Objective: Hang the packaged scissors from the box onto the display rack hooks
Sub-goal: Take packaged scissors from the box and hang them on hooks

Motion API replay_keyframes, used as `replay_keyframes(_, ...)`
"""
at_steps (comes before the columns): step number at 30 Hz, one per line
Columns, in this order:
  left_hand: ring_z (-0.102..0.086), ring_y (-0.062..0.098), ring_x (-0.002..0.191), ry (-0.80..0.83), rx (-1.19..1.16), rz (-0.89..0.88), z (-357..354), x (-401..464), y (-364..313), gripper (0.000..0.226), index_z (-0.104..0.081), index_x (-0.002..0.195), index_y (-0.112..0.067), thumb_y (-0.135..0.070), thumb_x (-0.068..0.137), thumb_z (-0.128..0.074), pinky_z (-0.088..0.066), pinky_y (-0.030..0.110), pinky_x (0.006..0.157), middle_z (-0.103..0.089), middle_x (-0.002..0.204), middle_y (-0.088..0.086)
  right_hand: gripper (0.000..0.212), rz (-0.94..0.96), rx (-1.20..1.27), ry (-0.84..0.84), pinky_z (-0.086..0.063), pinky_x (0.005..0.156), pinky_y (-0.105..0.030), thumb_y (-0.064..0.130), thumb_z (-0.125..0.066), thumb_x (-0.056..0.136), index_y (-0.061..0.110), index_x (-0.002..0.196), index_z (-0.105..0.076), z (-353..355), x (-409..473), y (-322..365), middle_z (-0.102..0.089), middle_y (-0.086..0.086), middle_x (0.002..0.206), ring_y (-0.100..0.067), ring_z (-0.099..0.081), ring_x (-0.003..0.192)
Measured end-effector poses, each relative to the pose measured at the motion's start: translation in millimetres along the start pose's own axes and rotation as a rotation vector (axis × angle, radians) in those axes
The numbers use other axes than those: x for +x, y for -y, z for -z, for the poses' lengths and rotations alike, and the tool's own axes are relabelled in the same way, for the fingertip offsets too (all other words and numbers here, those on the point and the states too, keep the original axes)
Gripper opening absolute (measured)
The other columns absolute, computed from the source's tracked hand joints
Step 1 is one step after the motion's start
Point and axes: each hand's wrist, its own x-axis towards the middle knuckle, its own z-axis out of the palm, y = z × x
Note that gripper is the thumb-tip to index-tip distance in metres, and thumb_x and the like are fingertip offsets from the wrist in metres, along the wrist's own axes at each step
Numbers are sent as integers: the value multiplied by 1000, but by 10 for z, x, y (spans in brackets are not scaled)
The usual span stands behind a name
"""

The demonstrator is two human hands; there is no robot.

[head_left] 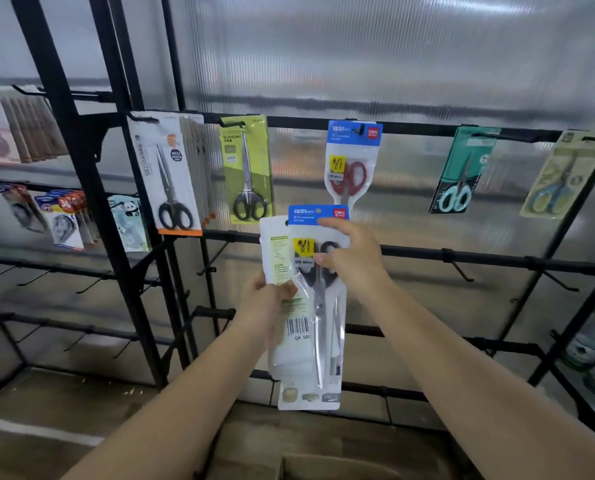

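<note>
I judge I'm in the sorting step: two packs are in my hands in front of the rack (427, 128), and neither is on a hook yet. The front pack (318, 306), blue header and black-handled scissors, overlaps a white pack (275, 251) that shows its printed back and barcode.

My right hand (349, 254) pinches the front pack near its top, forefinger laid on the blue header and thumb against the clear film by the scissor handles. My left hand (265, 303) grips the white pack at its left edge, thumb curled over the front and the other fingers hidden behind. Both hands are clamped on card, neither spread free.

The next move, as I see it, calls for peeling the front pack off the white one and lifting it to the hook (358, 131) where a red pack (349, 161) with the same blue header already hangs, just above my right hand. The hang hole has to meet the hook tip squarely; I can't make out the hole from here, since my finger lies across that header. The film is slippery, so a pinch this light could let the pack swivel.

A corner of the box (324, 465) shows at the bottom edge, below my arms.
</note>
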Motion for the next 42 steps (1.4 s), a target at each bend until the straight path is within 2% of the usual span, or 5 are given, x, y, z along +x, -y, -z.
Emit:
replay_keyframes(7,-66,22,80,-6,95,-66,120,103,-165,21,-63,97,-16,1,85,-64,-52,33,63,-70,93,4,76,67,64,-220,-51,91,-30,-5,-67,80,24,144,-37,-71,182,22,-51,0,122,-15,-53,114)
replay_keyframes(13,-67,24,85,-24,77,-56,302,260,-361,22,-65,91,-19,3,85,-63,-54,38,73,-71,97,3,65,257,130,-360,-43,66,1,-15,-54,85,15,141,-41,87,259,297,-44,0,114,7,-55,89)
replay_keyframes(35,-70,26,90,109,-115,-51,365,699,-485,28,-64,108,-16,2,89,-56,-55,42,70,-72,105,5,61,366,-221,-428,-53,85,-22,-6,-46,93,16,147,-28,303,875,395,-36,-6,119,-8,-46,105)
replay_keyframes(40,-71,22,90,162,-134,-76,377,696,-547,30,-63,112,-17,0,89,-55,-56,37,65,-72,106,2,64,187,-364,-369,-49,65,-13,-4,-48,92,18,148,-27,271,1175,514,-32,-8,126,-16,-49,103)
replay_keyframes(42,-72,20,84,173,-168,-83,383,703,-564,29,-62,112,-16,0,90,-53,-57,35,60,-73,102,2,69,168,-480,-352,-49,91,-24,-1,-51,91,24,149,-24,251,1139,456,-25,-9,137,-19,-42,118)
